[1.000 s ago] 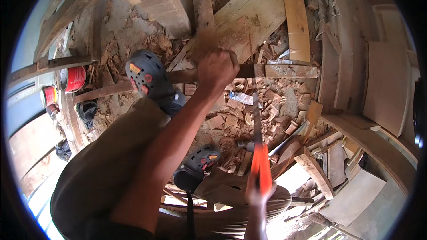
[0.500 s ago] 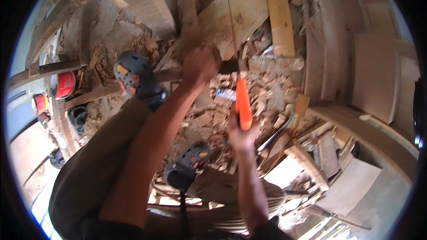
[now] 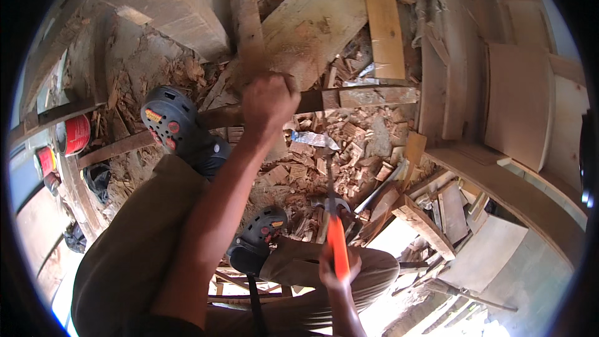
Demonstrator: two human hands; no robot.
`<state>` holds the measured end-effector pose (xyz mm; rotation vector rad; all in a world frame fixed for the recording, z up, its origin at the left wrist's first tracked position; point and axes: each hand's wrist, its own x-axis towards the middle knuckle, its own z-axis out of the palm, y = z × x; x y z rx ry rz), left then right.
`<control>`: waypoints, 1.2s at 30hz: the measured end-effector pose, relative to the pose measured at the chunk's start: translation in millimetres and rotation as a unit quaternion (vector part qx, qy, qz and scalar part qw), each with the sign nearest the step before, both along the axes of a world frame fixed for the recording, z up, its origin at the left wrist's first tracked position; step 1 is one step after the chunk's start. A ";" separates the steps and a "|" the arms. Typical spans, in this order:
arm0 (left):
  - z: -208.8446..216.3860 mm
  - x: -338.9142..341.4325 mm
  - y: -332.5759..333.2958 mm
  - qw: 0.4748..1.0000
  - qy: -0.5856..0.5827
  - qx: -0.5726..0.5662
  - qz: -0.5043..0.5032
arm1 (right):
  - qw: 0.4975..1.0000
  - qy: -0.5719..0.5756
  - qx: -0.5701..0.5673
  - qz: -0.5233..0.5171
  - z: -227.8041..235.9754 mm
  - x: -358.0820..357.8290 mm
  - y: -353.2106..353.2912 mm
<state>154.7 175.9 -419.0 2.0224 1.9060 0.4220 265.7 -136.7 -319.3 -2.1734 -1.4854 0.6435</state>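
Note:
A long narrow wooden bar (image 3: 374, 96) lies across the debris, its right end paler than the rest. My left hand (image 3: 271, 105) is closed in a fist around it, to the left of the saw. At the lower middle my right hand (image 3: 340, 266) grips the orange handle of a handsaw (image 3: 337, 244). The thin dark blade runs away from me up to the bar and meets it right of my left fist; the exact contact is hard to make out. My left foot, in a dark grey clog (image 3: 171, 118), is against the bar's left part.
Broken wood chips (image 3: 312, 178) cover the floor, with a crumpled plastic bottle (image 3: 315, 140) among them. A thick beam (image 3: 162, 6) stands at the upper left, near a red can (image 3: 75, 134). Planks (image 3: 384, 22) lie beyond the bar; boards (image 3: 521, 100) lean at the right.
My right hand has drawn the handsaw back toward me, showing more of its blade. My left fist stays on the bar. The whole view has shifted slightly.

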 end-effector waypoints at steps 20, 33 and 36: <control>3.5 2.8 6.5 0.996 -0.037 -0.073 -0.020 | 0.984 0.149 -0.002 -0.098 -66.5 1.1 87.1; 0.7 -2.4 15.5 0.998 0.024 -0.061 0.015 | 0.998 0.031 0.047 0.013 -30.6 6.0 50.0; -3.0 13.0 6.2 0.998 0.034 -0.041 0.016 | 0.971 0.219 -0.026 -0.090 -3.2 8.4 20.5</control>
